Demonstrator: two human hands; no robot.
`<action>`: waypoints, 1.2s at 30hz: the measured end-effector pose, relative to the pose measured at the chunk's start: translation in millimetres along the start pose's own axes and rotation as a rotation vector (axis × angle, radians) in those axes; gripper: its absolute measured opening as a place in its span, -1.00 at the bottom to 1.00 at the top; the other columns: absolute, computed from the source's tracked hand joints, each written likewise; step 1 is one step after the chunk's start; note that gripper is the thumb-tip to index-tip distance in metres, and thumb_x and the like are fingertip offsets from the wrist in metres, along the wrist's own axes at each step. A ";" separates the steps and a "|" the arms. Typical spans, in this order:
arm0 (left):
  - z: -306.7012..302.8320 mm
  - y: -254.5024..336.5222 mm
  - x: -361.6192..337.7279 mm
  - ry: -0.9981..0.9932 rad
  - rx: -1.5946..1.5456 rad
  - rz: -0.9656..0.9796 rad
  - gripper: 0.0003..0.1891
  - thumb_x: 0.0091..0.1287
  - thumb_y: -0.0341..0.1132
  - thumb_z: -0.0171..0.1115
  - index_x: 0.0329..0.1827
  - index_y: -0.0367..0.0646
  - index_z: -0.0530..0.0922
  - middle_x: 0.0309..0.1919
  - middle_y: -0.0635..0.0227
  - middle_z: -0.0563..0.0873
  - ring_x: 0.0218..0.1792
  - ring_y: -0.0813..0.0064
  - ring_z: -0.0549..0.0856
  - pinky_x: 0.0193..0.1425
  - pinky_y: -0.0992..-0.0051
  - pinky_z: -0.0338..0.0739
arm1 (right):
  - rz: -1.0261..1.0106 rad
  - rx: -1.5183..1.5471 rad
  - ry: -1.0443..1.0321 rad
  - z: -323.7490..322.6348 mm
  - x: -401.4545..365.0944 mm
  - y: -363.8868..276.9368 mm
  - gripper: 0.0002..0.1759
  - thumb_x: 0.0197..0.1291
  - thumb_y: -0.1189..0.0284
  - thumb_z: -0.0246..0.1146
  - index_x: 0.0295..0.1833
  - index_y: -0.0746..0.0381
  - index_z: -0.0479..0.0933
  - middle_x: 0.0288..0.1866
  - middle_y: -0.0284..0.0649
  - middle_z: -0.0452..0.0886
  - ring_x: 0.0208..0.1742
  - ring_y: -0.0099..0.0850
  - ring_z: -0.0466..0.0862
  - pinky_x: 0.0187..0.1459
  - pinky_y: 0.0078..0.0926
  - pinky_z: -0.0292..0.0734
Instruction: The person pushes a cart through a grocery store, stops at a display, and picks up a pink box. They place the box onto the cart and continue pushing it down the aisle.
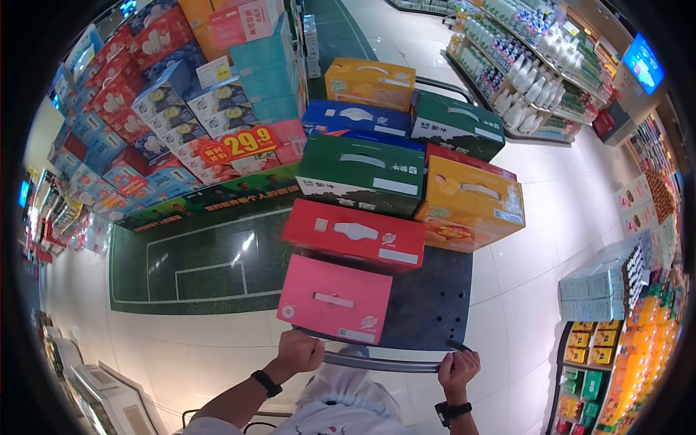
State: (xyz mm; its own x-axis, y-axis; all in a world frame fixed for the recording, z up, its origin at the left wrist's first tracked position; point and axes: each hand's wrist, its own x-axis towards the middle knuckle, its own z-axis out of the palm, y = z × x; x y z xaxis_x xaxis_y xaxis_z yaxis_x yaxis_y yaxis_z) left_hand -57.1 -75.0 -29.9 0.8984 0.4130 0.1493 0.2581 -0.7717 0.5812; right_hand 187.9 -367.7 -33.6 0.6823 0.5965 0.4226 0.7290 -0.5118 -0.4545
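My left hand (301,352) is closed around the left end of a metal cart handle (384,362). At the handle's right end, my right hand (458,373) is wrapped round it too. In front lies the dark platform (428,301) of the cart, loaded with carry-handle cartons. Nearest to me is a pink carton (333,279), with a red carton (304,225) behind it. Farther along are a green carton (360,177), an orange-yellow carton (471,210), a blue carton (395,123), a second green carton (457,109) and a yellow carton (370,80).
A tall stack of boxed goods (167,109) with a 29.9 price sign (239,143) rises at left, beside a green floor mat (203,268). Shelves of bottles (536,72) stand at upper right. More stocked shelves (623,362) line the lower right. White floor tiles (522,290) run alongside the cart.
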 end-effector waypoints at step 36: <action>-23.9 -0.2 241.0 0.268 0.107 -0.259 -0.70 0.35 -0.35 0.09 -0.59 -0.21 0.54 -0.62 0.05 0.61 -0.55 -0.08 0.62 -0.46 0.07 0.50 | -0.166 0.061 0.034 26.7 321.1 59.3 -0.65 0.04 0.44 0.25 -0.73 0.14 0.33 -0.74 -0.26 0.39 -0.66 -0.29 0.38 -0.48 -0.28 0.14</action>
State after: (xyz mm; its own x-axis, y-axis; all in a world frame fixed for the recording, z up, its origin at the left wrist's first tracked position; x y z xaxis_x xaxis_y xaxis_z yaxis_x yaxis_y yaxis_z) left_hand 150.9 36.2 25.1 0.6775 0.7017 0.2206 0.5126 -0.6654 0.5426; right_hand 448.8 -190.0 54.2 0.5550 0.6481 0.5215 0.8278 -0.3689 -0.4226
